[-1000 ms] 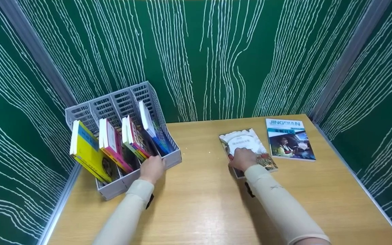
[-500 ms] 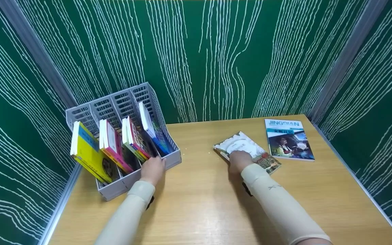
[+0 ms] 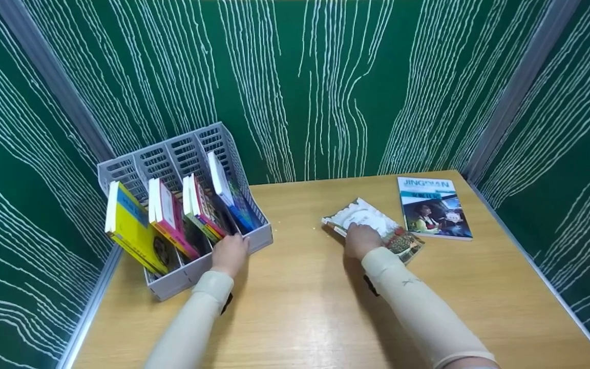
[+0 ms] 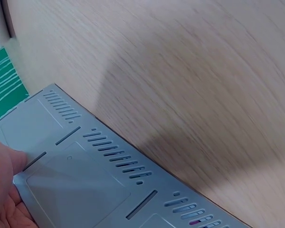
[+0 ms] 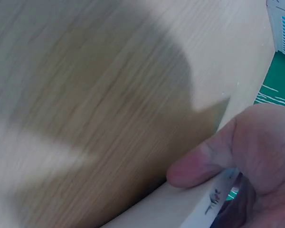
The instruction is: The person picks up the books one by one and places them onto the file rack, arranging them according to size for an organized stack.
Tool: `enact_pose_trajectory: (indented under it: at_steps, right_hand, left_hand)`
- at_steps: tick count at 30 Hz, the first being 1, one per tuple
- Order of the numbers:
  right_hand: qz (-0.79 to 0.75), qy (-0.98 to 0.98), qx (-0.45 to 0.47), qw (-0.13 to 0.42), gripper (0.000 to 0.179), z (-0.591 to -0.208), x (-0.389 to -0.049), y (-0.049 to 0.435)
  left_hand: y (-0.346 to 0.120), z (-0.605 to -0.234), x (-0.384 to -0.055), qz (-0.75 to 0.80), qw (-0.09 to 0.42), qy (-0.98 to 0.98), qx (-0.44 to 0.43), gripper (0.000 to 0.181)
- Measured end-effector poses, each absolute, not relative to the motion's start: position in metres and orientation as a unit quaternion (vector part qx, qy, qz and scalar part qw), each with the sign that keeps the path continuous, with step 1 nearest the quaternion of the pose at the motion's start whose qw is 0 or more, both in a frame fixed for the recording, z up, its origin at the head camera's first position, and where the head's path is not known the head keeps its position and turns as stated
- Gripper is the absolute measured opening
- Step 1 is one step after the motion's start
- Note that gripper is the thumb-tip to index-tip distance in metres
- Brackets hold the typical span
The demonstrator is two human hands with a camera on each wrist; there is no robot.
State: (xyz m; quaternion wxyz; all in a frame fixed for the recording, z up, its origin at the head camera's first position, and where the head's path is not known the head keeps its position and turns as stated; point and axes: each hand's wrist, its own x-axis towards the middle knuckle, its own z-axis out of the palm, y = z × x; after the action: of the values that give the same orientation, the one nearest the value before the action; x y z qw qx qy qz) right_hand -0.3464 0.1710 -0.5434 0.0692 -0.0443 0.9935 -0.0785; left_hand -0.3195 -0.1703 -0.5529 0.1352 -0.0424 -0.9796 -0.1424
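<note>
My left hand [image 3: 230, 254] grips the front rim of a grey slotted plastic file organizer [image 3: 260, 239], with the thumb [image 4: 15, 160] against its front wall in the left wrist view. Several books stand in its compartments: yellow books [image 3: 139, 230], a pink-spined pair [image 3: 174, 220], a multicoloured group [image 3: 204, 210] and a blue-and-white book [image 3: 228, 192]. On the right, my right hand [image 3: 363, 241] pinches a floral-covered book [image 3: 366, 215] along its left edge, thumb [image 5: 194, 168] on the spine side. Its near left corner is hidden behind the hand.
A magazine [image 3: 434, 210] with a blue title and a photo cover lies at the back right, close beside the floral book. Green walls with white lines [image 3: 336, 102] rise behind the wooden table [image 3: 295, 307] and on both sides.
The floral book has turned counter-clockwise and its left edge appears tipped up, with my right hand shifted slightly. My left hand stays at the organizer's rim.
</note>
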Motion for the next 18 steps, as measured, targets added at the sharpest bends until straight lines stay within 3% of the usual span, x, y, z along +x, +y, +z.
enact_pose_trajectory:
  at_steps: [9, 16, 18]
  right_hand:
    - [-0.126, 0.989, -0.012, 0.081, 0.027, -0.548, -0.362, 0.177]
    - [-0.171, 0.980, -0.010, 0.101, 0.022, -0.597, -0.415, 0.211]
    - [-0.197, 0.972, -0.004, 0.126, 0.027, -0.588, -0.416, 0.215]
  left_hand:
    - [-0.167, -0.550, -0.321, -0.144, 0.134, -0.979, -0.045, 0.037]
    - [-0.167, -0.552, -0.317, -0.127, 0.167, -0.976, -0.054, 0.036]
    - [-0.168, -0.552, -0.316, -0.121, 0.178, -0.975, -0.057, 0.035]
